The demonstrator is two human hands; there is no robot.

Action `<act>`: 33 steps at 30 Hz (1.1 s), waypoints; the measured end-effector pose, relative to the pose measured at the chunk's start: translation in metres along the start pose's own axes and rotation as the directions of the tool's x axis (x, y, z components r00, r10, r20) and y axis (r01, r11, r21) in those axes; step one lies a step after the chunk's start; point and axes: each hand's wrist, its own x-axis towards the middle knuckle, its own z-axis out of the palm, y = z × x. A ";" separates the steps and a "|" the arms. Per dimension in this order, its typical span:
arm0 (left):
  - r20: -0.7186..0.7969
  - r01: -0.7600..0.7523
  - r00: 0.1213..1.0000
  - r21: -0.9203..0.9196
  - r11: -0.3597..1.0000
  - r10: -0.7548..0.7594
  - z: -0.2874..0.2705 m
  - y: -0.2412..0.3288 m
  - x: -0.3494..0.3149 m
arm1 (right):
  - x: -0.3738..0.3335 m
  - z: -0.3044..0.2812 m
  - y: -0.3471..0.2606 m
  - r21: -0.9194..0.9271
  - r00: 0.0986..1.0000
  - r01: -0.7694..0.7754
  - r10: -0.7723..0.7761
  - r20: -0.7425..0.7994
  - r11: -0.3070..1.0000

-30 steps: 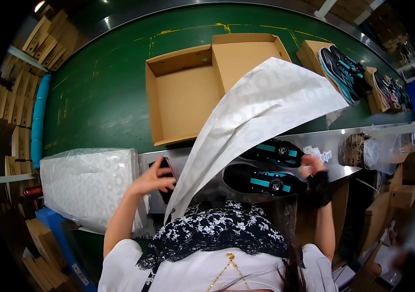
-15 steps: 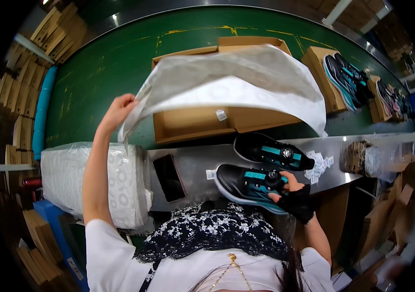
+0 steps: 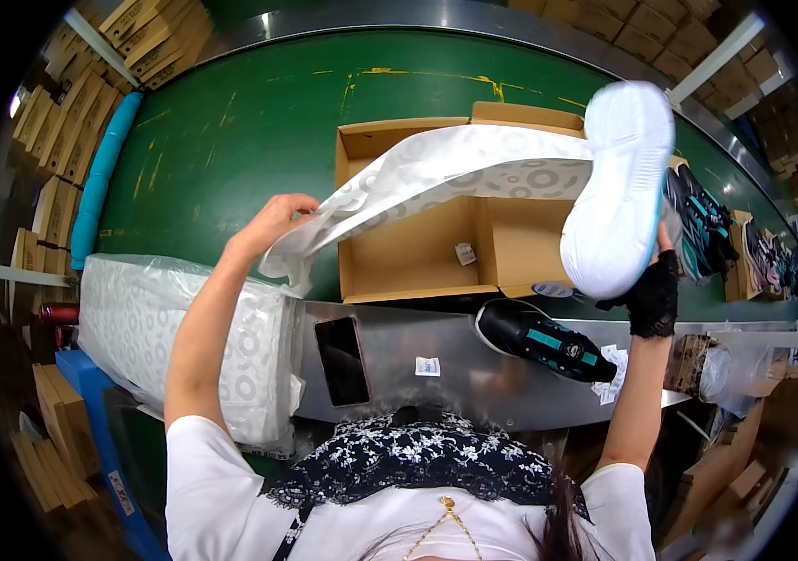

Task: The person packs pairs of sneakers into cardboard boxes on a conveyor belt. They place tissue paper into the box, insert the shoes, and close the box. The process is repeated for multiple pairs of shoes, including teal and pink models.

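Observation:
Pinched at its left corner by my left hand [image 3: 279,224], a sheet of patterned white tissue paper [image 3: 474,159] stretches over an open brown shoebox [image 3: 413,257]. My right hand [image 3: 652,285], in a black fingerless lace glove, grips a sneaker [image 3: 619,192] at the box's right side, its white sole turned up. The paper's right end meets this sneaker; whether my fingers hold it there is hidden. A small white packet [image 3: 464,253] lies inside the box. The other black and teal sneaker [image 3: 549,341] rests on the metal ledge in front.
On the metal ledge [image 3: 474,397] lie a phone [image 3: 341,361], a single sachet [image 3: 427,366] and a sachet pile [image 3: 612,374]. A plastic-wrapped stack of tissue paper [image 3: 174,327] sits at left. Boxed sneakers [image 3: 698,224] line the green belt [image 3: 231,159] at right.
My right hand has lifted the near sneaker off the ledge and up to the box's right side, sole up. My left hand has moved right and slightly down, and the paper hangs narrower.

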 end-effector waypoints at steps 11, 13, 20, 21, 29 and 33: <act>-0.563 -0.129 0.814 0.063 0.990 0.142 0.029 0.017 -0.058 | -0.036 -0.070 0.024 0.328 0.886 -0.312 0.398 -0.237 0.892; -0.395 -0.046 0.919 -0.065 0.997 0.017 0.033 0.029 -0.061 | -0.035 -0.085 0.022 -0.044 0.949 -0.237 0.221 -0.225 0.971; -0.236 -0.127 0.970 -0.295 0.947 0.056 0.007 -0.021 -0.076 | -0.005 -0.075 -0.007 -0.481 0.928 0.345 -0.370 0.046 0.806; -0.245 -0.126 0.965 -0.113 0.986 0.095 0.015 -0.018 -0.070 | 0.003 -0.086 -0.026 -0.528 0.982 0.101 -0.170 -0.084 0.843; -0.199 0.030 0.978 -0.162 0.986 -0.063 0.038 -0.036 -0.052 | 0.065 0.012 -0.016 -0.485 0.825 0.559 -0.512 0.241 0.672; -0.061 0.081 0.989 -0.547 0.833 -0.137 -0.003 -0.043 -0.058 | 0.092 -0.021 0.066 0.266 0.810 -0.350 0.148 0.567 0.898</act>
